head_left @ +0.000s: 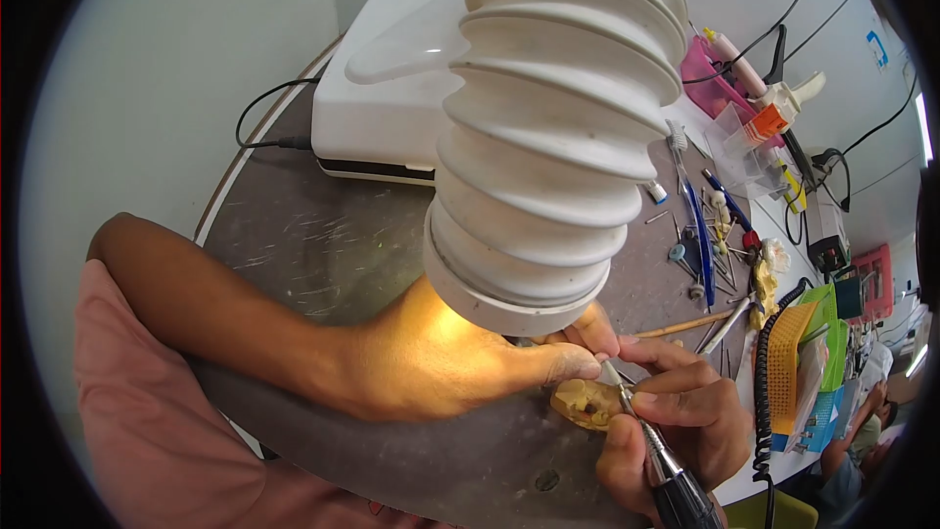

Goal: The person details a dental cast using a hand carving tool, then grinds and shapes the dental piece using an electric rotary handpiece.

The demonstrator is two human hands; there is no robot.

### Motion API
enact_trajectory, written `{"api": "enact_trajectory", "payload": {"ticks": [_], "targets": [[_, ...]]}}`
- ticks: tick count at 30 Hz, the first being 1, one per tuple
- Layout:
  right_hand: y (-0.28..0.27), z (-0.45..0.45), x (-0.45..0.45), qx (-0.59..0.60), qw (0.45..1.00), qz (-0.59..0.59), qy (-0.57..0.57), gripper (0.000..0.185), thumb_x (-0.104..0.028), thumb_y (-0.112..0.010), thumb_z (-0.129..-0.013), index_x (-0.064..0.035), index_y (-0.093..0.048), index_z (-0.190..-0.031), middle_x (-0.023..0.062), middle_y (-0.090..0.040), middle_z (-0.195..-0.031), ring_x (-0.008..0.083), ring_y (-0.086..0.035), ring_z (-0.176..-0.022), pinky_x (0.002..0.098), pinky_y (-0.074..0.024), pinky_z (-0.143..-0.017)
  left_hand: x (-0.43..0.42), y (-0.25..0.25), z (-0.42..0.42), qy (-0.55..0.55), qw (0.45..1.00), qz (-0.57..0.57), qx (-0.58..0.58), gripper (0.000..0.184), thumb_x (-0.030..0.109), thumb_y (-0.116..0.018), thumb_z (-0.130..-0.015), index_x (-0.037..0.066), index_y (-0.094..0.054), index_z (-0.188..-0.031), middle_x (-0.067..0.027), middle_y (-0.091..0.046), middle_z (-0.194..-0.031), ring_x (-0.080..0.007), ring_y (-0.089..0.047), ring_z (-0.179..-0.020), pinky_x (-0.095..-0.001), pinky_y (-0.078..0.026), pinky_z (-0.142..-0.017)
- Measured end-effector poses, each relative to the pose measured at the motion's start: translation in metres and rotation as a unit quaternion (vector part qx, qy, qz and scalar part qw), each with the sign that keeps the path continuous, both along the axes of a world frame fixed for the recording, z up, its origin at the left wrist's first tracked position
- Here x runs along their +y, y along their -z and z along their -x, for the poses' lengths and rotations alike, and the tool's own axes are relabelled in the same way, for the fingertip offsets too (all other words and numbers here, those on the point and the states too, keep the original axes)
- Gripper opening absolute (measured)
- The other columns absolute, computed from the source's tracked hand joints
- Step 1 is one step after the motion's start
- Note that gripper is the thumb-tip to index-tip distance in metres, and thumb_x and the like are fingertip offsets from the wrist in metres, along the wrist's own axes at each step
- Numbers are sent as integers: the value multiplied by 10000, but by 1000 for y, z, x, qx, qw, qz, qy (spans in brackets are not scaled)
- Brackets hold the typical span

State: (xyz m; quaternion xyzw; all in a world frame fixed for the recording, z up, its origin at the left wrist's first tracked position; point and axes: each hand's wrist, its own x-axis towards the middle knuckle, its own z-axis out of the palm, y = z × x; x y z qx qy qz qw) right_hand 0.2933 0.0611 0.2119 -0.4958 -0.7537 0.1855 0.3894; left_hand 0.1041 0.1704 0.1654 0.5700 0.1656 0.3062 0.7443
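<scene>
Handpiece (662,458) is gripped by right hand (700,421), seemingly applied at narrow-pinched left hand (431,358), contents unclear; steadiness needed next.

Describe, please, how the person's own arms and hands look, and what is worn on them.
The left hand is ungloved, with pale dust on the thumb; its forearm is bare too, below a loose pink sleeve. The right hand is also ungloved; its sleeve does not show.

Workshop; ribbed white hose (558,137) over scratched grey bench (284,235); rotary handpiece (663,460); blue tweezers (701,245) among scattered small tools (678,253).
</scene>
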Motion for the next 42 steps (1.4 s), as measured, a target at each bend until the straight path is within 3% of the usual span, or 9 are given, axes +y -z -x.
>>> {"api": "enact_trajectory", "payload": {"ticks": [8,10,23,25,26,28,38,40,42], "targets": [[-1,-1,4,-12,1000,4,-6,294,-12,-691,-824,-18,-488,-1037,138,-592,-856,398,-678,-1021,489,-529,-945,-1,1,0,0,1000,9,-2,148,69,-715,-928,0,-675,-1053,-41,-699,-974,-113,-634,-940,-281,-523,-837],[5,5,10,83,994,-70,-6,198,41,-733,-797,1,-596,-934,168,-661,-845,328,-713,-917,472,-584,-886,-2,0,-1,2,999,32,-9,153,66,-718,-926,-2,-676,-1056,-42,-702,-977,-112,-638,-940,-279,-526,-839],[6,3,9,105,989,-99,-16,179,24,-734,-817,11,-590,-921,154,-645,-789,267,-700,-807,498,-595,-877,-1,0,-1,-7,1000,11,0,147,63,-715,-929,-2,-679,-1056,-48,-703,-979,-115,-642,-941,-281,-528,-842],[-1,1,-1,18,1000,7,9,295,-17,-692,-829,-12,-487,-1040,142,-591,-855,398,-677,-1025,488,-526,-952,-1,0,-1,-5,1000,10,-2,147,61,-714,-927,-1,-679,-1055,-46,-702,-978,-115,-640,-943,-279,-526,-841],[2,1,2,18,1000,7,9,295,-17,-692,-829,-12,-487,-1040,142,-591,-855,398,-677,-1025,488,-526,-952,-1,0,-1,-5,1000,10,-3,147,61,-714,-927,-1,-679,-1055,-46,-702,-978,-115,-640,-943,-279,-526,-841],[7,7,13,84,991,-101,-11,173,21,-729,-819,16,-586,-918,156,-643,-792,245,-691,-790,510,-593,-877,-1,0,0,-3,1000,15,-2,149,58,-712,-925,-1,-677,-1057,-45,-701,-978,-115,-639,-946,-280,-526,-840],[4,4,8,80,993,-87,-1,169,20,-720,-823,21,-579,-916,153,-633,-782,247,-691,-783,507,-593,-885,-1,-1,-1,-3,1000,20,6,157,79,-725,-925,2,-680,-1054,-39,-703,-970,-116,-640,-941,-281,-526,-840],[-3,0,3,17,1000,3,-9,292,-14,-688,-836,-6,-485,-1046,147,-589,-861,400,-677,-1025,488,-524,-954,0,0,-1,2,1000,2,1,154,72,-722,-924,3,-682,-1055,-39,-704,-972,-118,-640,-938,-283,-525,-840],[4,2,9,51,997,-49,-12,221,-2,-699,-836,9,-530,-978,150,-608,-816,317,-681,-893,502,-556,-925,-1,1,-1,-3,1000,2,0,151,69,-720,-925,3,-682,-1056,-41,-705,-972,-118,-640,-937,-284,-525,-840]]}}
